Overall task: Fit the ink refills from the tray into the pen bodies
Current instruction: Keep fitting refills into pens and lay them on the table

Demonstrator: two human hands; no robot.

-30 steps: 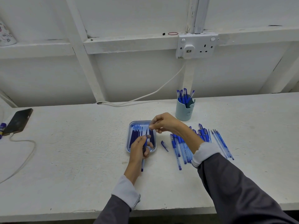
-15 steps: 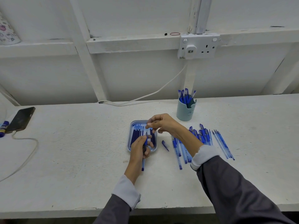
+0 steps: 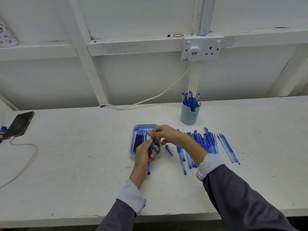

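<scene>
A light blue tray (image 3: 135,130) with several dark blue ink refills (image 3: 139,140) lies on the white bench. My left hand (image 3: 144,152) grips a clear blue pen body (image 3: 149,168) over the tray's near end, its lower end pointing toward me. My right hand (image 3: 165,135) pinches the top of a thin refill (image 3: 151,137) that goes down into the pen body's upper end. Several pen bodies and pens (image 3: 203,144) lie in a row to the right, partly behind my right forearm. A loose blue cap (image 3: 169,150) lies beside the tray.
A pale teal cup (image 3: 190,114) with several blue pens stands behind the row. A phone (image 3: 20,124) on a white cable (image 3: 25,164) lies at far left. A wall socket (image 3: 202,47) and its cable (image 3: 150,98) are on the wall.
My right hand has moved lower and closer to my left hand, and the refill has gone deeper into the pen body. The left hand has stayed in place.
</scene>
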